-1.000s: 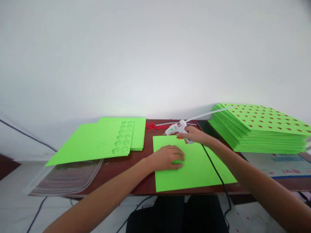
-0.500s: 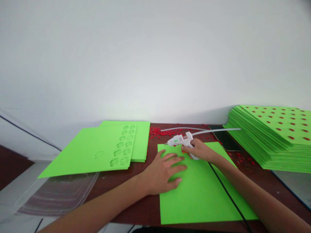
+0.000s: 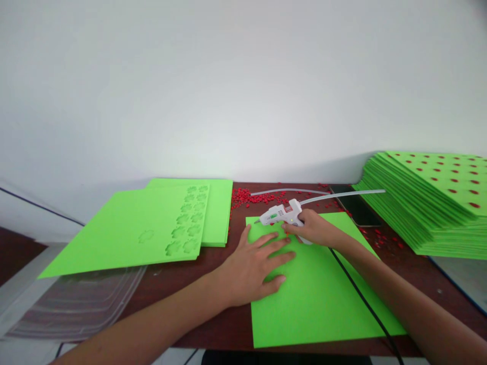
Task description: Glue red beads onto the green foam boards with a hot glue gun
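Observation:
A white glue gun (image 3: 281,213) is gripped in my right hand (image 3: 314,227), its nozzle pointing left over the far left corner of a bright green sheet (image 3: 315,299). A translucent glue stick (image 3: 342,194) sticks out of the gun's back end. My left hand (image 3: 258,266) lies flat on the sheet's left side with fingers spread, holding nothing. Small red pieces (image 3: 247,197) are heaped on the table beyond the sheet. A bit of red shows on the sheet below the gun, partly hidden by it.
On the right rises a tall stack of green sheets (image 3: 407,218), its top dotted red. A dark phone (image 3: 357,208) lies beside it. Green sheets with flower-shaped cut-outs (image 3: 125,223) sit at left, overhanging a clear plastic lid (image 3: 79,306). A loose glue stick (image 3: 285,190) lies near the wall.
The glue gun's nozzle has come down and slightly left, nearer the sheet's far left corner. My left hand stays spread on the sheet. The whole view has shifted a little.

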{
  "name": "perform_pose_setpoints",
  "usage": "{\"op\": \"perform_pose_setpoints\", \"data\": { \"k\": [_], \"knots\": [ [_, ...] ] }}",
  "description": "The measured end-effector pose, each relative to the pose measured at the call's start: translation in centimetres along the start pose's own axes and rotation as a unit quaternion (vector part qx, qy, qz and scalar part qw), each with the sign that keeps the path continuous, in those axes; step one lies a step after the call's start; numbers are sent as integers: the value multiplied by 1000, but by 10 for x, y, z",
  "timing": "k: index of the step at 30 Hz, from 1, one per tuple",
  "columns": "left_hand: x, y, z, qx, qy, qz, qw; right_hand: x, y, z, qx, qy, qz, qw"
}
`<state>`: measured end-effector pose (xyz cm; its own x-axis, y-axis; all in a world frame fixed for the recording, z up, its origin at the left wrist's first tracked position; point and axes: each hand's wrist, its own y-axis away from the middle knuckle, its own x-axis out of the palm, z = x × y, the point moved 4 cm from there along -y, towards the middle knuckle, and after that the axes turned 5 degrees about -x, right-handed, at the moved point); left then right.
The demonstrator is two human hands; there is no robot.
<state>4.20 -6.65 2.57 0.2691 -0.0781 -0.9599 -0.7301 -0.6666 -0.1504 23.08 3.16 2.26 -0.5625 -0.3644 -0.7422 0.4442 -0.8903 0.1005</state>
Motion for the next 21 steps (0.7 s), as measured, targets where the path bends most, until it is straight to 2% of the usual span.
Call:
{"op": "perform_pose_setpoints", "data": {
  "k": [21],
  "knots": [
    [2, 0, 0, -2, -13, -2, 1000, 3, -3, -4, -5, 63, -5, 998]
  ]
}}
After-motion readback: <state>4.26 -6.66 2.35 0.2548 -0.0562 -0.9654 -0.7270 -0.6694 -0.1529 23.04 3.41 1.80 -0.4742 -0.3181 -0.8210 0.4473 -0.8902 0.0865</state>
